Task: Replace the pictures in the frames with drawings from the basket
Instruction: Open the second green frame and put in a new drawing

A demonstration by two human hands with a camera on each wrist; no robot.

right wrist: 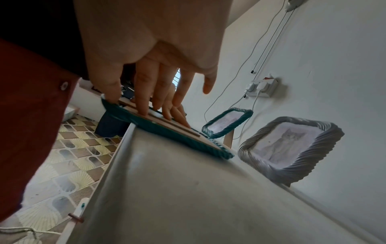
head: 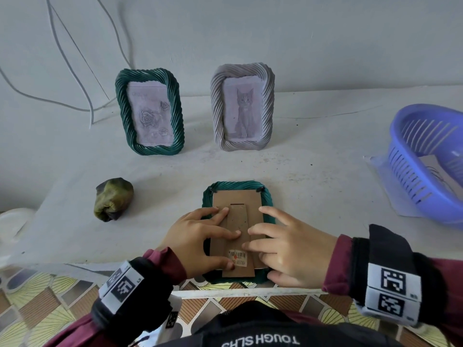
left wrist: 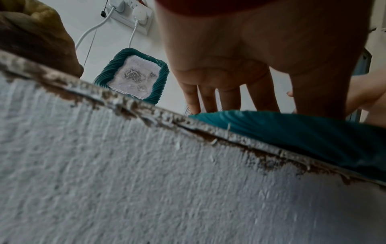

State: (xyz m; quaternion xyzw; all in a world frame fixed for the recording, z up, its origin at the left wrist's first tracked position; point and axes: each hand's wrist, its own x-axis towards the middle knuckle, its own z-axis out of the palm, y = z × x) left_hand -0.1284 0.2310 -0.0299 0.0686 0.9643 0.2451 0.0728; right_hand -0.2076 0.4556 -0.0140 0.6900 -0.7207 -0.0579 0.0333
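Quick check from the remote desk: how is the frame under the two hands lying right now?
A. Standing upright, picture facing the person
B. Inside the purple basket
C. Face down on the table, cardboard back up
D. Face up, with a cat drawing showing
C: in the head view the green frame lies flat at the table's near edge with its brown cardboard back up, and the left hand and right hand rest on it.

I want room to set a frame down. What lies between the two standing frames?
Nothing: in the head view only bare table shows between the green frame with the roses and the grey frame with the cat.
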